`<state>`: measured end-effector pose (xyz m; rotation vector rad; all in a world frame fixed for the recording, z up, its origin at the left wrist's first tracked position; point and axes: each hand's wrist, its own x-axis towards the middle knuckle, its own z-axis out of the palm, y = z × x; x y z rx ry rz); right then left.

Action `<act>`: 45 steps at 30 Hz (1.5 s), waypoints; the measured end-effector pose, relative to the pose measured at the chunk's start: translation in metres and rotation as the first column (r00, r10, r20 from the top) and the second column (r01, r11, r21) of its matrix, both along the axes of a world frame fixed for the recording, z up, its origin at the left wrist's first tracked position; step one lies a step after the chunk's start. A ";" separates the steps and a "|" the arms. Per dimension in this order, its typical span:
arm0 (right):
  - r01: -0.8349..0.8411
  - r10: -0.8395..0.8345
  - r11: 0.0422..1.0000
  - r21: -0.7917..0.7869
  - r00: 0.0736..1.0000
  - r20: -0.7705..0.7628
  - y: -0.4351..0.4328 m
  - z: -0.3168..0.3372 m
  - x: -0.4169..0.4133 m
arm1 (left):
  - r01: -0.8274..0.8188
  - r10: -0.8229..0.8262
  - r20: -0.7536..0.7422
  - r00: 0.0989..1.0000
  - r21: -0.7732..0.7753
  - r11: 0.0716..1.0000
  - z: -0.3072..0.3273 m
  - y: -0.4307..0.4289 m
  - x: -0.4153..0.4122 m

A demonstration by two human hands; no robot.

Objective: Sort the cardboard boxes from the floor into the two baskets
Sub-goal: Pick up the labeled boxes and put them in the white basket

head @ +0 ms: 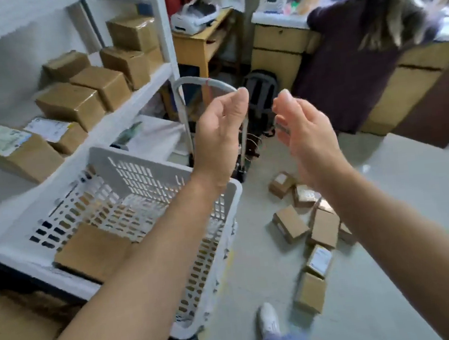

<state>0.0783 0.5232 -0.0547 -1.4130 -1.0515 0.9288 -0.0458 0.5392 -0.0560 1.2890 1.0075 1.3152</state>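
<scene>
Hovering mid-air: left hand point(218, 134) and right hand point(302, 139), both loose-fingered, holding nothing. One cardboard box point(93, 250) lies inside one white basket point(134, 162). At least seven small boxes point(324, 227) are scattered on the floor to its right. Farther off: at least seven shelf boxes point(69, 101) and one person point(349, 54) at a counter.

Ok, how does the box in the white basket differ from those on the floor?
The basket box lies alone, plain face up in the white basket; the floor boxes are scattered, lying at mixed angles. No label shows on the basket box; several floor boxes show labels. It looks bigger, though it's nearer the camera. All are brown cardboard.
</scene>
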 end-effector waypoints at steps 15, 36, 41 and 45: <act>0.512 -0.517 0.856 -0.073 0.854 -0.065 -0.160 -0.012 0.223 | 0.450 -0.455 -0.019 0.890 -0.115 0.886 -0.012 -0.089 0.239; 0.401 -0.563 0.784 -0.474 0.782 -0.269 -0.087 -0.129 0.351 | 0.328 -0.385 -0.116 0.916 -0.339 0.882 -0.109 -0.024 0.350; 0.450 -0.645 0.733 -0.510 0.699 -0.309 -0.035 -0.160 0.371 | 0.365 -0.442 -0.140 0.886 -0.376 0.851 -0.142 0.038 0.382; 0.459 -0.721 0.659 -0.596 0.609 -0.329 0.003 -0.203 0.390 | 0.397 -0.505 -0.214 0.836 -0.399 0.827 -0.185 0.085 0.406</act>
